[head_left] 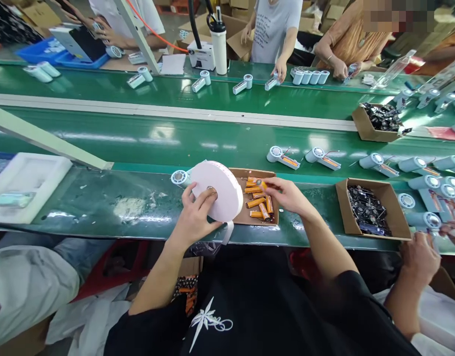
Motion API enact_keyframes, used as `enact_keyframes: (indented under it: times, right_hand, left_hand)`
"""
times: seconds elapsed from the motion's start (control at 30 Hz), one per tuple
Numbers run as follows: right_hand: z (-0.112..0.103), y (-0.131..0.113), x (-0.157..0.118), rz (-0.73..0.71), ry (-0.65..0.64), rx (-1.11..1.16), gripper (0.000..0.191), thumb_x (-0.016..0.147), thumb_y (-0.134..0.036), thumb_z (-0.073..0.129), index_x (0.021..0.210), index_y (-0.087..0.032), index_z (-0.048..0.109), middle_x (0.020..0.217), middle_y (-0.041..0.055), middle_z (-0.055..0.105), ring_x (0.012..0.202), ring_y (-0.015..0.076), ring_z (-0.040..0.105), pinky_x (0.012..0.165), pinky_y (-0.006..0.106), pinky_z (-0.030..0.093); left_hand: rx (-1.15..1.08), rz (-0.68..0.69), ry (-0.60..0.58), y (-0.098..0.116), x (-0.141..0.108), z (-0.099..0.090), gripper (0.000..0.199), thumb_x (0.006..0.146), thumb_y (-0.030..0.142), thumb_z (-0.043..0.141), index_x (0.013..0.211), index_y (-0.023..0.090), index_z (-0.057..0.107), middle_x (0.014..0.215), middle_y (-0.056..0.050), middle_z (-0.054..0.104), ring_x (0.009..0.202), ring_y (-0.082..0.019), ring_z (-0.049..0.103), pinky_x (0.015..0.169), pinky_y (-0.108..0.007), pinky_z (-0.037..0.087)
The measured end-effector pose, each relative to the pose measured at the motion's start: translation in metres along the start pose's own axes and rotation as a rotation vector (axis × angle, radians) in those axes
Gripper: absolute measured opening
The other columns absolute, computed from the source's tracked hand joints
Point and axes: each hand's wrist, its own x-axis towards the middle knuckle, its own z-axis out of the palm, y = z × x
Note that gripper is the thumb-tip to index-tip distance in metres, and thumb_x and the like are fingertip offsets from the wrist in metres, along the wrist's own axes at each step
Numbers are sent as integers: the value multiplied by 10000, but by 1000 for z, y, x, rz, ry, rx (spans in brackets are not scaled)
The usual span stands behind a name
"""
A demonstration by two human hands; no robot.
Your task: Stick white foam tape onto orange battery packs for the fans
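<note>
A large white roll of tape point(223, 190) stands on the green bench, and my left hand point(198, 212) grips it near its centre hole. A loose strip hangs from its lower edge. Behind the roll, a light-blue device with a round fan end point(180, 177) is partly hidden. Just right of the roll lies a shallow cardboard box point(242, 217) with several orange batteries point(263, 211). Over the box's upper right part, my right hand point(287, 194) pinches one orange battery point(262, 184) between thumb and fingers.
Light-blue devices point(317, 155) lie on the green conveyor point(138, 133). A box of black parts point(374, 210) sits to the right, near a co-worker's hands point(422, 254). At left are a white foam tray point(45, 170) and a slanted metal bar point(49, 138). More people work across the belt.
</note>
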Motion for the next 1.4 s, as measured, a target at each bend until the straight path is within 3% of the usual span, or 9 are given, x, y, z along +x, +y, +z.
enact_keyframes:
  times: [0.17,0.4,0.53,0.73,1.0,1.07,1.2,1.27,1.4]
  right_hand:
    - [6,-24,-27,47,56,607,501,1021,-533,607,1444,-270,561,1238,80,715,923,194,698,831,360,606]
    - [9,-46,-41,78,53,301,403,1051,-452,579,1426,-305,561,1215,50,729,1030,225,712,963,409,592]
    - [9,-49,-44,99,-25,156,325,1053,-468,548,1241,-226,656,992,35,751,836,205,674,789,345,572]
    - [1,-32,-39,222,-51,368,318,923,-437,730,1136,-201,710,1002,47,784,867,215,720,788,344,606]
    - [74,-31,-34,121,809,946,504,832,-543,832,1179,-255,606,1324,107,742,1227,258,715,1122,487,563]
    - [79,-27,-32,139,897,990,523,844,-585,805,1187,-263,577,1361,115,720,1288,264,686,1146,515,546]
    - [9,-1,-25,89,807,912,417,830,-493,830,1090,-218,655,1222,118,754,1252,270,702,1088,472,594]
    - [-40,12,-19,-82,1014,782,309,913,-484,737,1080,-232,673,1251,96,733,1289,237,676,1092,419,586]
    - [-71,18,-14,-155,994,762,356,939,-421,721,1257,-300,615,1318,60,706,1258,221,696,1084,435,585]
  left_hand:
    - [27,31,-16,6,5,2,628,824,339,820,1374,166,571,1383,-166,644,1508,-485,282,1178,-671,412]
    - [58,49,-62,20,14,4,628,881,352,772,1465,221,585,1448,-115,652,1511,-465,284,1228,-644,363]
    - [46,7,-88,28,18,5,630,888,316,747,1496,257,589,1455,-106,654,1483,-459,348,1228,-654,349]
    - [185,38,-76,43,28,4,617,934,280,677,1536,325,545,1467,-42,654,1398,-435,421,1235,-707,245]
    - [169,-149,129,76,32,44,658,898,580,719,1470,277,598,1230,-118,720,1222,-409,487,1112,-676,262]
    - [126,-224,154,91,26,57,757,848,694,720,1427,214,633,1216,-163,701,1187,-413,504,1065,-648,314]
    - [38,-239,30,117,14,62,721,852,692,711,1361,183,683,1195,-184,708,1151,-401,536,1021,-617,373]
    - [-16,-177,-98,115,20,56,751,826,686,748,1387,192,672,1285,-179,699,1202,-402,540,1065,-619,368]
    - [-217,-29,-336,56,58,41,778,815,711,745,1419,229,658,1381,-137,686,1306,-370,547,1143,-566,401]
